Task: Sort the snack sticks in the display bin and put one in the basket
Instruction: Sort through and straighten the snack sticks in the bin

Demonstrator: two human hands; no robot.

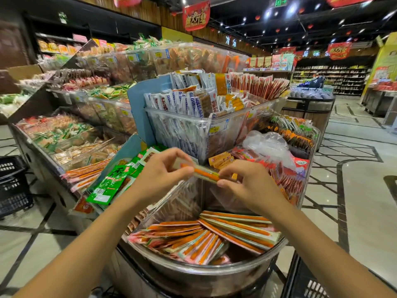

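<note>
One stick (205,173) is pinched at its ends by the left grip (163,173) and right grip (247,181), held above the bin (214,268). It should be kept flat, unbent, then released by one grip before transfer to the basket (15,190).

orange snack sticks (214,237), green packets (111,183), black basket (12,186)

Left grip (163,172) and right grip (252,182) each pinch one end of a single orange snack stick (205,173), roughly level, above the display bin (214,274). Bin holds a fanned pile of sticks (214,235). Black basket (12,186) on the floor far left, well apart.
</note>
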